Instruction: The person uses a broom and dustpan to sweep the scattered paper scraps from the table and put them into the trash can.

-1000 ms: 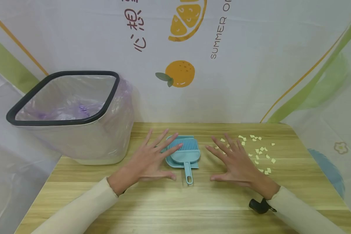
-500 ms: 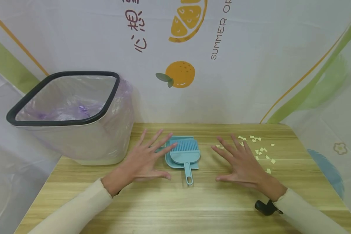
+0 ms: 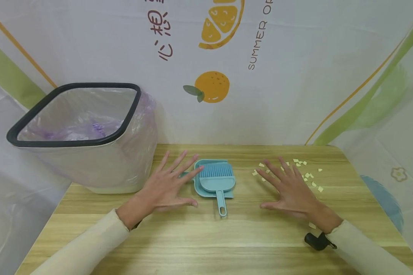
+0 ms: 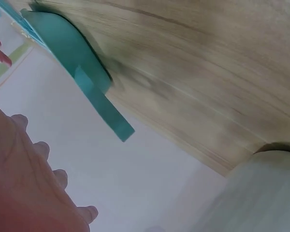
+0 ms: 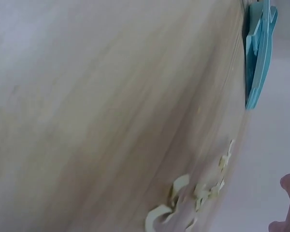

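A light blue hand brush (image 3: 217, 182) lies on top of a matching dustpan (image 3: 199, 191) in the middle of the table, its handle toward me. My left hand (image 3: 163, 187) is spread above the table just left of them, its fingers over the dustpan's left side and holding nothing. To their right, my right hand (image 3: 292, 191) hovers with fingers apart, also holding nothing. Small pale yellow paper scraps (image 3: 306, 175) are scattered behind and beneath the right hand, some of them hidden by it. In the left wrist view, the dustpan's handle (image 4: 104, 108) sticks out toward the left hand.
A bin (image 3: 124, 168) with a black rim and a clear purplish liner stands at the table's left. Behind the wooden table (image 3: 206, 244) hangs a white cloth (image 3: 282, 107) printed with fruit and lettering. A black wrist camera (image 3: 316, 241) sits at the right cuff.
Both hands have drifted apart, the left one to the left and the right one to the right, with fingers still spread. The brush and dustpan have stayed in place.
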Available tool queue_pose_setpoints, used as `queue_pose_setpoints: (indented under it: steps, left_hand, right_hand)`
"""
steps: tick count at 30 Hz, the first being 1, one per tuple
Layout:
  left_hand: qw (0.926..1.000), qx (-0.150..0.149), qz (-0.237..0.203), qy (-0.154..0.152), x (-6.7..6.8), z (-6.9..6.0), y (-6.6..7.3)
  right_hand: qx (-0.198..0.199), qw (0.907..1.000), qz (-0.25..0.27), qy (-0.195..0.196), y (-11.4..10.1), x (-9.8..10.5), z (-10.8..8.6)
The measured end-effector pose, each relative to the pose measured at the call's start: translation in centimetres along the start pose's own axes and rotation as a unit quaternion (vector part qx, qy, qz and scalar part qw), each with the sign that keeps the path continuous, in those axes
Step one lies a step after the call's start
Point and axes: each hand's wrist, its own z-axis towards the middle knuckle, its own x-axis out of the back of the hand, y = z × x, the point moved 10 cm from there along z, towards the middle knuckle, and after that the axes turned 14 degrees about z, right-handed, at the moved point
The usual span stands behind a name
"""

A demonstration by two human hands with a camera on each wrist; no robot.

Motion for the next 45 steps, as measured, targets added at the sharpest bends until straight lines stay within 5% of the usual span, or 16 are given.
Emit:
queue_pose_setpoints:
  steps: [16,22,31,39,45]
  left_hand:
    - [0.9979,0.034,-0.029,-0.046,-1.7,-0.1,-1.7]
    - [0.9934,0.052,-0.056,-0.085,-2.7,0.2,-2.4]
    - [0.9889,0.051,-0.098,-0.099,-4.0,1.0,-2.6]
    - [0.9816,0.069,-0.13,-0.121,-4.7,1.9,-2.5]
    - [0.9776,0.077,-0.147,-0.13,-5.1,2.3,-2.2]
  right_hand:
    - [-0.018,0.9986,0.037,-0.032,1.4,-0.4,0.1]
    - [-0.012,0.9977,0.05,-0.045,0.7,-1.2,1.3]
    - [0.074,0.994,0.067,-0.044,-2.4,-2.6,4.7]
    - [0.165,0.9801,0.087,-0.067,-6.0,-4.2,7.2]
    - [0.197,0.9718,0.083,-0.1,-7.9,-5.5,8.1]
